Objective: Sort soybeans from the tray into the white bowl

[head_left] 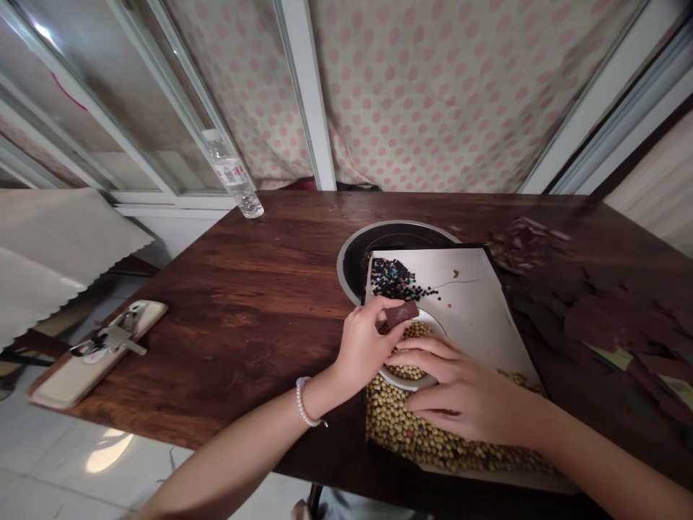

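- Overall, a polka-dot curtain (433, 94) hangs behind a wooden counter (216, 325), with a cloth (54, 253) draped at far left.
- Beyond the left counter edge, a cream tray (146, 314) carries a metal clip (111, 338). A plastic bottle (232, 173) stands tilted near the far edge.
- At right, dark brown scraps (595, 325) lie scattered across the counter.
- Centrally, a pale sheet (460, 289) lies partly over a round black pan (346, 267). Dark beads (393, 279) are heaped on the sheet's far end.
- Nearest the person, tan beans (433, 440) form a wide mass, and more fill a white bowl (436, 325) set among them.
- Right hand (460, 383): lies flat across the near bowl rim, above the beans. Its fingers (427, 347) are extended and close together, tips pointing toward the left hand, and appear to hold nothing.
- Left hand (362, 347): wears a pearl bracelet (302, 401) and is the nearer hand to the brown piece (401, 314). Its fingers (373, 307) are curled and pinch the piece's lower-left end; the thumb's position cannot be determined.
- Brown piece: a small rectangle held above the bowl, projecting up and right from the left fingertips. Its long axis slants from lower left to upper right, toward the dark beads.
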### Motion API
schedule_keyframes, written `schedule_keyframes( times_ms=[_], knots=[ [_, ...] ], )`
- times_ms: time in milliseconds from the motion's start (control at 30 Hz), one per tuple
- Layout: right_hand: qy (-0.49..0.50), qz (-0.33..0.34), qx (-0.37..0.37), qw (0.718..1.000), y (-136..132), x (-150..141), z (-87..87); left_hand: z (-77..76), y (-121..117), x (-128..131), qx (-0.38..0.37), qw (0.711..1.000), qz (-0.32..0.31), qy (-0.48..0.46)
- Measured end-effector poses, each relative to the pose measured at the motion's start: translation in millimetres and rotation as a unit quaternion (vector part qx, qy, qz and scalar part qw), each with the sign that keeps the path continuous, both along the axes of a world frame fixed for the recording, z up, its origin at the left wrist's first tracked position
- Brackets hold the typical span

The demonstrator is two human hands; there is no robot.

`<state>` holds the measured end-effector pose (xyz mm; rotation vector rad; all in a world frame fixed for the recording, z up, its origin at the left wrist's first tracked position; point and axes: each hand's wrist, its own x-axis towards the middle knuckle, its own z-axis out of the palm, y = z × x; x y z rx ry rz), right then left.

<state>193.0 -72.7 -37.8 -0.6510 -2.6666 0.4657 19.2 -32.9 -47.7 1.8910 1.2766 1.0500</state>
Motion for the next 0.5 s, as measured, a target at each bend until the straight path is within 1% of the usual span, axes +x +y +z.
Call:
schedule_keyframes(
  times_ms=[233, 500],
  knots=[
    [-0.011, 0.01, -0.016, 1.0, 1.7, 0.1, -3.7, 0.1, -0.4, 0.6, -0.002, 1.0, 0.009, 0.023],
    [-0.026, 0.008, -0.03, 0.999, 2.1, -0.1, -3.9, 0.5, -0.9, 1.2, 0.016, 0.999, 0.015, 0.028]
  ],
)
